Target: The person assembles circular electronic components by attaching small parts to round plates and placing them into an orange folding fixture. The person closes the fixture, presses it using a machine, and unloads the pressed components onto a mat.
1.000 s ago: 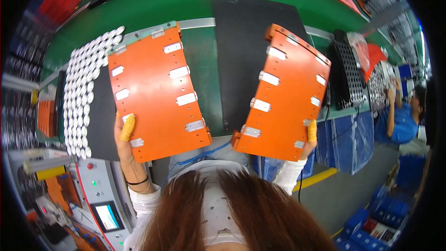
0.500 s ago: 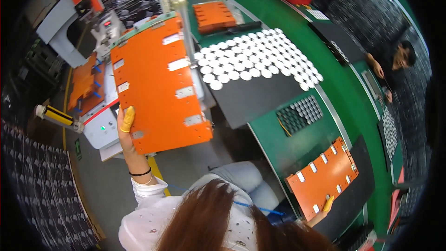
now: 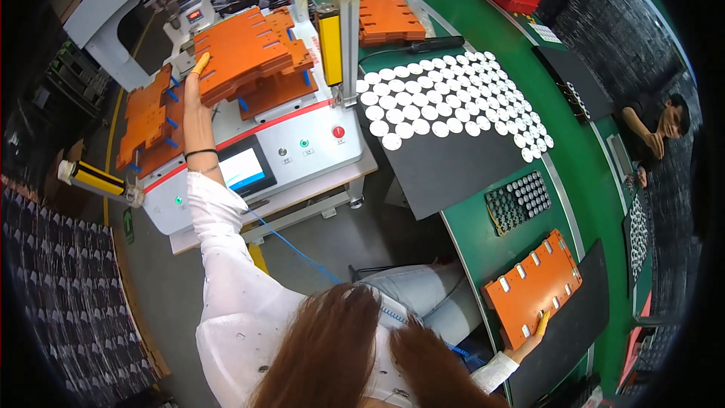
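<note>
Green bench (image 3: 476, 257); left hand (image 3: 194, 89), right hand (image 3: 530, 341) clasping panels (image 3: 532, 283).

The person wears a white long-sleeved top (image 3: 226, 325) dotted with small dark marks, pale blue jeans (image 3: 411, 285) and a black band (image 3: 202, 153) at the left wrist. Yellow thumb covers (image 3: 202, 63) dress the left hand (image 3: 194, 83) and right hand (image 3: 531, 341). Long brown hair (image 3: 325, 347) spills over the top.

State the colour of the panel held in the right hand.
Orange, with pale tabs; the panel in the right hand shows best in the head view.
</note>
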The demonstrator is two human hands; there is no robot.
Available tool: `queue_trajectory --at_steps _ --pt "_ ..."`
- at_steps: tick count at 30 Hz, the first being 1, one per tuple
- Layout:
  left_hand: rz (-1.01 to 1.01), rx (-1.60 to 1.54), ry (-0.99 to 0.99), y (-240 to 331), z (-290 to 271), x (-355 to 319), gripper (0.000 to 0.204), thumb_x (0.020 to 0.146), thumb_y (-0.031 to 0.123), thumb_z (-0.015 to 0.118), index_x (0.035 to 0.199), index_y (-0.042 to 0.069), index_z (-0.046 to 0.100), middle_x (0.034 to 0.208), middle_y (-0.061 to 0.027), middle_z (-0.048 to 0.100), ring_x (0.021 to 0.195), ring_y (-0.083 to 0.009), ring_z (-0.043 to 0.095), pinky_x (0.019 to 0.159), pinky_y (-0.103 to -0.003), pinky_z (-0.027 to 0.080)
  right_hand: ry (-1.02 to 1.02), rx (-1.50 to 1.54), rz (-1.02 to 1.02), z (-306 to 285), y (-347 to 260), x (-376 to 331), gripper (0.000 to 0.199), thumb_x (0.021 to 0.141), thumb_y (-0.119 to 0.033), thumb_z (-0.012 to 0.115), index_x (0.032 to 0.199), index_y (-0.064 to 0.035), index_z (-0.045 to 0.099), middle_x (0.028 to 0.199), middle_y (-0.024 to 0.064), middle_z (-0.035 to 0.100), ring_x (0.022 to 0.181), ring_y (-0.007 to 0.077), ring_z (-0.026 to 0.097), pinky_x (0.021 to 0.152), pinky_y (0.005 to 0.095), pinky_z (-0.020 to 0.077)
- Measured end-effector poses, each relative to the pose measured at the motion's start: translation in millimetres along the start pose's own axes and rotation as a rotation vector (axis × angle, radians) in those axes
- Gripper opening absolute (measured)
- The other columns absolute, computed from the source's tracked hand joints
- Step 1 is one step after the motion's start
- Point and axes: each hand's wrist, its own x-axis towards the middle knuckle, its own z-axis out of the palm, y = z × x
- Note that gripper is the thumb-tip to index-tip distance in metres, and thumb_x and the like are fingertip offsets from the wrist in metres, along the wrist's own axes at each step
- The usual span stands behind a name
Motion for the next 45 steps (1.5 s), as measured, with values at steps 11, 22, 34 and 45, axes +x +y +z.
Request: queue_trajectory --at_steps 11,22,34,45 --pt "-0.118 0.105 0.002 -31 8 70 0.032 0.095 0.019 0.061 0.122 0.001 0.062 0.114 -0.0147 0.069 0.096 -0.0276 0.070 0.077 -0.038 0.059 0.041 0.066 -0.018 29 -4 -7 0.038 0.099 -0.027 0.056 0.128 -0.0026 0.055 0.117 0.0118 0.064 0.099 0.0239 0.068 0.082 0.0366 0.0593" --pt "-0.043 0.642 0.074 -31 45 68 0.038 0.093 0.023 0.067 0.121 -0.003 0.062 0.110 -0.0087 0.069 0.090 -0.0197 0.070 0.076 -0.031 0.056 0.075 0.067 -0.040 32 -4 1 0.035 0.099 -0.026 0.056 0.126 -0.0033 0.055 0.115 0.0114 0.065 0.096 0.0220 0.070 0.078 0.0343 0.0607" --pt "0.043 1.014 -0.320 -264 207 132 0.036 0.095 0.038 0.060 0.083 0.004 0.065 0.073 -0.0009 0.053 0.067 -0.0157 0.051 0.060 -0.033 0.043 0.046 -0.019 -0.128 19 -8 61 0.029 0.096 -0.019 0.060 0.120 -0.0035 0.060 0.108 0.0075 0.067 0.094 0.0178 0.068 0.081 0.0309 0.0564" --pt "0.192 0.736 -0.426 -407 298 46 0.026 0.093 0.028 0.063 0.090 0.002 0.067 0.080 -0.0031 0.060 0.070 -0.0157 0.057 0.065 -0.032 0.047 0.024 0.056 -0.054 12 -38 61 0.038 0.097 -0.017 0.060 0.130 0.0001 0.051 0.113 0.0089 0.065 0.091 0.0146 0.069 0.076 0.0274 0.0578"
